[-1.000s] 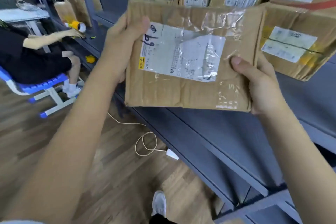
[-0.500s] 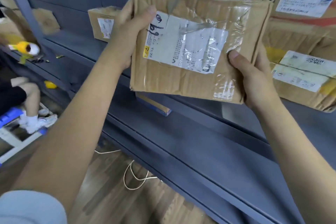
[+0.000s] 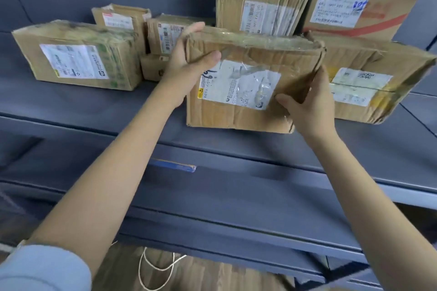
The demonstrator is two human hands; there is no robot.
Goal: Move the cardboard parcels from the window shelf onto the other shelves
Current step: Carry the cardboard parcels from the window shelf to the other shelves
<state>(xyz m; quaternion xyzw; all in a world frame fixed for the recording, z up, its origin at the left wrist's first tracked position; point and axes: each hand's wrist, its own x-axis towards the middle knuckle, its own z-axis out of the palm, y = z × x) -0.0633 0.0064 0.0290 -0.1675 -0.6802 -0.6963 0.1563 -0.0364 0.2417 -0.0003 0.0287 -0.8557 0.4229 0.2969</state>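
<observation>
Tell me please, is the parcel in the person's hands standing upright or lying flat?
Upright: the parcel stands with its labelled face toward the camera, left hand and right hand gripping its sides.

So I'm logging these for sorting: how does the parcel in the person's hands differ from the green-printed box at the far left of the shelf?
The held parcel is flat and gripped by the left hand and right hand; the green-printed box is blockier and rests untouched on the shelf. The held parcel is plain brown; the left box carries green print. Both are worn, taped cardboard with white labels.
</observation>
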